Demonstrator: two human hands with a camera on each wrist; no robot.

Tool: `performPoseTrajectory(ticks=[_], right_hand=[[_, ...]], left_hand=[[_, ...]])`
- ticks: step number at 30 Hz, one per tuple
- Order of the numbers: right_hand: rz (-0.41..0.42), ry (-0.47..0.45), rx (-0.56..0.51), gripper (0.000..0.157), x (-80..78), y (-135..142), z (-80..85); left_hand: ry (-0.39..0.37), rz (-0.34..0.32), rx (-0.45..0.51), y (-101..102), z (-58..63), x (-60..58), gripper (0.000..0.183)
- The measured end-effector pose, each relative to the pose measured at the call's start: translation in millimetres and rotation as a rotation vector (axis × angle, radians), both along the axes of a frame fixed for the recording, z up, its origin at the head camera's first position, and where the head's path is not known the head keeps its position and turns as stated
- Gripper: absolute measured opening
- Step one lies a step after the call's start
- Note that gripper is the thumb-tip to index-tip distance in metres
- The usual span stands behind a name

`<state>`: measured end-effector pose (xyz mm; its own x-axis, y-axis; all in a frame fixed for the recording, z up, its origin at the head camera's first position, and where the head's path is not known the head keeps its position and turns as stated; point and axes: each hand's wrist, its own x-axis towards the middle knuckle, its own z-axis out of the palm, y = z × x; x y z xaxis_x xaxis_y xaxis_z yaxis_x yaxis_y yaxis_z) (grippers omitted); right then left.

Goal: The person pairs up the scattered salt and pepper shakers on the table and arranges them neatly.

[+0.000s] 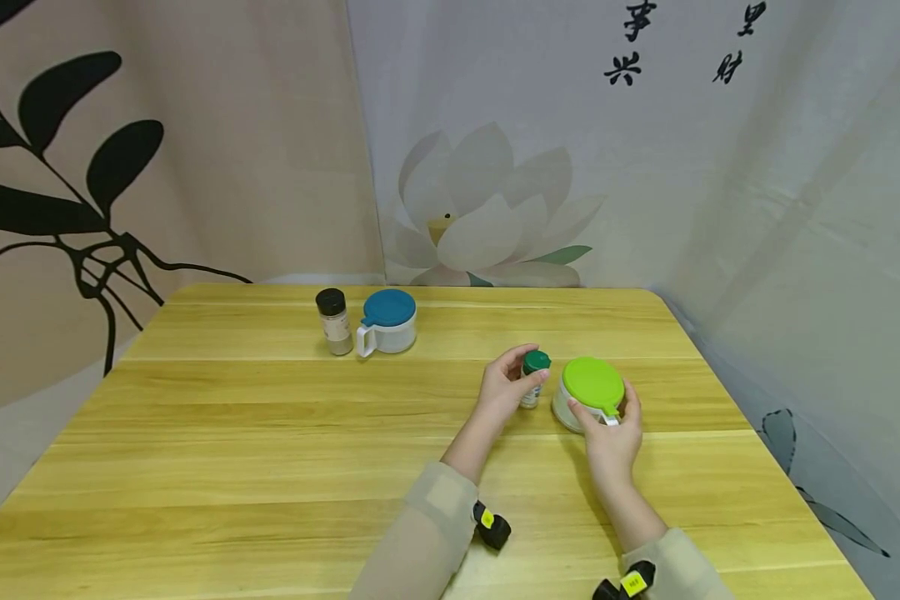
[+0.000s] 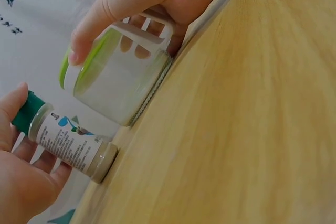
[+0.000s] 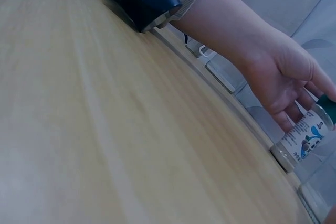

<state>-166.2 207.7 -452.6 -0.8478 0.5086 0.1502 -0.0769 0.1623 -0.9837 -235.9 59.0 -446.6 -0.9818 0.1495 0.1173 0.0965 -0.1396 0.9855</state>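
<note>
While the left hand (image 1: 504,387) pinches the green-capped bottle (image 2: 69,142) near its cap and the right hand (image 1: 615,437) grips the green-lidded jar (image 1: 592,383) just beside it (both upright on the table (image 1: 270,458)), a sideways nudge could topple the narrow bottle.

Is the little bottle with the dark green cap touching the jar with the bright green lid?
Apart. The left wrist view shows a strip of pale backdrop between the dark-green-capped bottle and the bright-green-lidded jar.
</note>
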Motion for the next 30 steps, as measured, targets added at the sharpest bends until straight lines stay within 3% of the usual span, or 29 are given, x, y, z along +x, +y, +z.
performPoseTrajectory(ticks=[4, 30], right_hand=[[-0.001, 0.000, 0.009, 0.087, -5.8, 5.2, -12.0], [0.025, 0.007, 0.006, 0.092, -4.9, 6.5, -12.1]], left_hand=[[0.001, 0.002, -0.005, 0.5, -0.2, -0.3, 0.040], [0.027, -0.013, -0.017, -0.6, -4.9, -0.6, 0.046]])
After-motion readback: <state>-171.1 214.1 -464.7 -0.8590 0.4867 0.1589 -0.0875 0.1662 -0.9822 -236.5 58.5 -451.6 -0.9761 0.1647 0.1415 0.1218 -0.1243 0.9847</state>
